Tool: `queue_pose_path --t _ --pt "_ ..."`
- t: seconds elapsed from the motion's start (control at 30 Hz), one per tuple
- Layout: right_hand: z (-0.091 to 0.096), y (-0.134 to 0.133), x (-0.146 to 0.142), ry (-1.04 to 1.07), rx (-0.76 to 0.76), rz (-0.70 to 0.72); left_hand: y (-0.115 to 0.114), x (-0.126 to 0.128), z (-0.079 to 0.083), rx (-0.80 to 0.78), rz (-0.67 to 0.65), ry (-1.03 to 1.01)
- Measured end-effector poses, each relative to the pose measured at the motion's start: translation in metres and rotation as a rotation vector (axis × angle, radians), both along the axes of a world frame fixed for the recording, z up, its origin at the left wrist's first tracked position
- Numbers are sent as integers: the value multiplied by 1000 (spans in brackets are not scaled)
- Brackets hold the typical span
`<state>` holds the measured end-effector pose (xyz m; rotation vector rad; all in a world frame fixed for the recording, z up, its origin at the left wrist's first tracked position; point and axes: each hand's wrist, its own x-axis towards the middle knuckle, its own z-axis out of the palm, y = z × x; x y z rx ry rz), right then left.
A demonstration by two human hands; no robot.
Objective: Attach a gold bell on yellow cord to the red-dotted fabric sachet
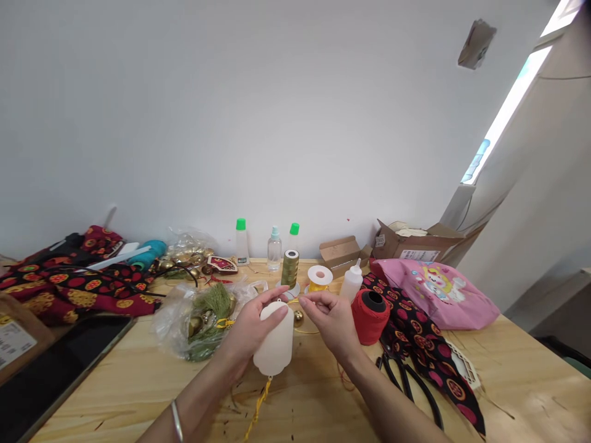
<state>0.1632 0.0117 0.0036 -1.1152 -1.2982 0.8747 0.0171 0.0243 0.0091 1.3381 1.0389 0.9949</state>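
Left hand (252,326) curled round white bell-shaped form (274,338), fingers closed on its upper side, holding firmly. Form sits in left palm; yellow cord (258,406) hangs below it. Right hand (330,320) nearly closed, fingertips seem pinched on thin yellow thread (292,301) near form's top. Small gold bell (298,317) just under right fingertips. Red thread spool (370,317) just beyond right hand; black-handled scissors (401,381) beyond right wrist.

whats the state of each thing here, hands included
left hand, gripping form
white bell-shaped form, held upright
right hand, pinching cord
yellow cord, taut-looking, can't fully tell
green-capped bottle, capped
cardboard box, flaps open
black-handled scissors, lying on table
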Motion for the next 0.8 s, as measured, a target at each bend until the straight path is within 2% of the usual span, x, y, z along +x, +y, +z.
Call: queue_pose_path --t 0.1,0.23,0.4,0.8 --pt "-4 0 2 -144 78 -102 0 1 -1 55 -50 -80" --pt "-4 -5 1 -429 329 -246 3 6 -6 104 46 -85" --pt "0 -11 -5 -595 574 -280 1 10 -4 167 111 -27" --pt "-4 -9 -5 -668 664 -322 -5 13 2 214 138 32"
